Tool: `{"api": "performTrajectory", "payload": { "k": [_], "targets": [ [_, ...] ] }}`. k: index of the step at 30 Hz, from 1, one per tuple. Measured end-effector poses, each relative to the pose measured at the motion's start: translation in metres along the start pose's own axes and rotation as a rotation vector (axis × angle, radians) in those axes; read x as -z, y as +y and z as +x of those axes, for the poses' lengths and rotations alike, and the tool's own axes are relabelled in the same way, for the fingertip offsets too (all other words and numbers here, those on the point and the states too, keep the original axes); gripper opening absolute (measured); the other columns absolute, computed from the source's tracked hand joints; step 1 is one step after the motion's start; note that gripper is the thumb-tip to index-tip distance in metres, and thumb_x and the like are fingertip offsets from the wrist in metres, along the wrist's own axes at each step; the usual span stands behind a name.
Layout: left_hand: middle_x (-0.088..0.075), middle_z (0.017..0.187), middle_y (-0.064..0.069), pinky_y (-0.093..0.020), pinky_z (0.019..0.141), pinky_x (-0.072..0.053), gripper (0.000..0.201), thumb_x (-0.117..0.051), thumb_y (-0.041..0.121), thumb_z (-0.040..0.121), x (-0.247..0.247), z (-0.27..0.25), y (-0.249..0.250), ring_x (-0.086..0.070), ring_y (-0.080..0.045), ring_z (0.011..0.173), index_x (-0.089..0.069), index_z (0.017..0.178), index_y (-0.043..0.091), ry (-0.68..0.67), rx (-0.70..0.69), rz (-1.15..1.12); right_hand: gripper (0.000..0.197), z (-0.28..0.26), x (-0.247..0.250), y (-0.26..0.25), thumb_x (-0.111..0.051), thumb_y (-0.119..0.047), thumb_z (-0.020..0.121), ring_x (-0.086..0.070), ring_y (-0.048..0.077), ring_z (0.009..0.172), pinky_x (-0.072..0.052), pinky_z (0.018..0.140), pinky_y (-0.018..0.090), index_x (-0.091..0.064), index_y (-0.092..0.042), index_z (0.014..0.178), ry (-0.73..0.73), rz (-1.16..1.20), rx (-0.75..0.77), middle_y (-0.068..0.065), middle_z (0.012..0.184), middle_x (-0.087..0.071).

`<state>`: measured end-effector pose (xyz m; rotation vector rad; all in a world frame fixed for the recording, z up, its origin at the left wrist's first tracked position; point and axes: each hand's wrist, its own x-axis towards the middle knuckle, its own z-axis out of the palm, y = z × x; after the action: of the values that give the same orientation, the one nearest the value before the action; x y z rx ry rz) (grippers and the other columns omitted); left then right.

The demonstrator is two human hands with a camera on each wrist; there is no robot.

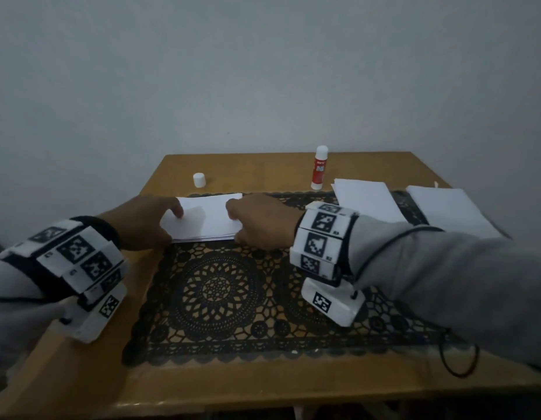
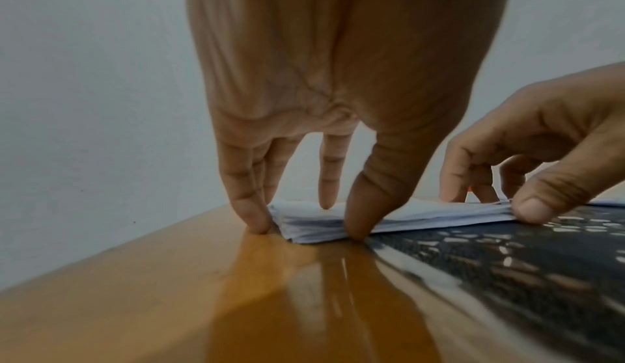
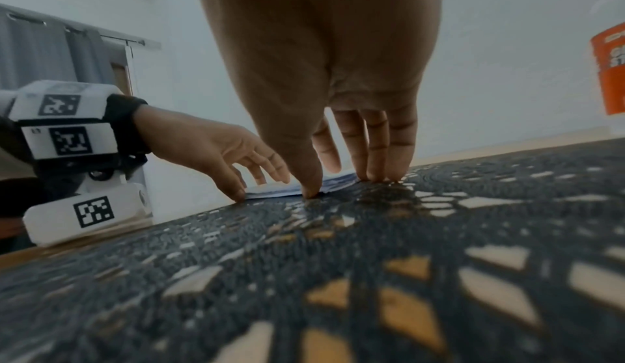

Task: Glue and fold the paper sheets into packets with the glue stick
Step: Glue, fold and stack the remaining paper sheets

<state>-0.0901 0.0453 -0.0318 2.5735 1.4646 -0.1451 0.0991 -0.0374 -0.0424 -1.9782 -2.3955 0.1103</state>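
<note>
While your left hand's [image 1: 139, 221] spread fingertips [image 2: 253, 216] press the paper stack's [image 1: 205, 219] left end, your right hand [image 1: 263, 222] pinches its right end.

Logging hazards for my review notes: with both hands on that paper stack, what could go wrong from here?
The paper stack sits partly on the lace mat, partly on bare table, its layers splayed at the corner by the left hand; pressing now may set a crooked crease.
The glue stick stands upright with what looks like its cap lying apart; it may dry out, or the right hand could tip it when reaching.
</note>
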Motion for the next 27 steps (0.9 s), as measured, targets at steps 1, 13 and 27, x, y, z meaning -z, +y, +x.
{"api": "performTrajectory", "payload": {
  "k": [1, 13, 27],
  "targets": [
    [-0.047, 0.138, -0.007, -0.029, 0.094, -0.038, 0.053, -0.072, 0.02, 0.082, -0.001, 0.0, 0.0, -0.046, -0.024, 0.118, -0.049, 0.129, 0.021, 0.002, 0.0, 0.001, 0.036, -0.001, 0.0, 0.001, -0.061, -0.025, 0.094, -0.053, 0.026, 0.108, -0.043, 0.081, 0.032, -0.05, -0.006, 0.123, 0.001, 0.009, 0.006, 0.013, 0.121, -0.057],
    [-0.047, 0.134, -0.008, -0.041, 0.102, -0.037, 0.048, -0.065, 0.021, 0.084, -0.003, -0.002, 0.05, -0.041, -0.027, 0.123, -0.048, 0.129, 0.021, 0.159, -0.211, -0.045, 0.01, -0.096, 0.022, 0.094, -0.067, -0.022, 0.088, -0.058, 0.014, 0.081, -0.048, 0.071, 0.029, -0.066, -0.013, 0.09, 0.265, 0.224, -0.245, -0.004, 0.086, -0.063],
    [-0.049, 0.126, -0.006, -0.035, 0.101, -0.039, 0.038, -0.059, 0.025, 0.09, -0.023, 0.047, 0.25, -0.043, -0.021, 0.119, -0.053, 0.127, 0.017, 0.17, -0.619, -0.048, 0.016, -0.114, 0.012, 0.174, -0.056, -0.019, 0.091, -0.059, 0.026, 0.086, -0.051, 0.076, 0.041, -0.065, -0.006, 0.093, 0.272, 0.026, -0.46, 0.009, 0.092, -0.066]
  ]
}}
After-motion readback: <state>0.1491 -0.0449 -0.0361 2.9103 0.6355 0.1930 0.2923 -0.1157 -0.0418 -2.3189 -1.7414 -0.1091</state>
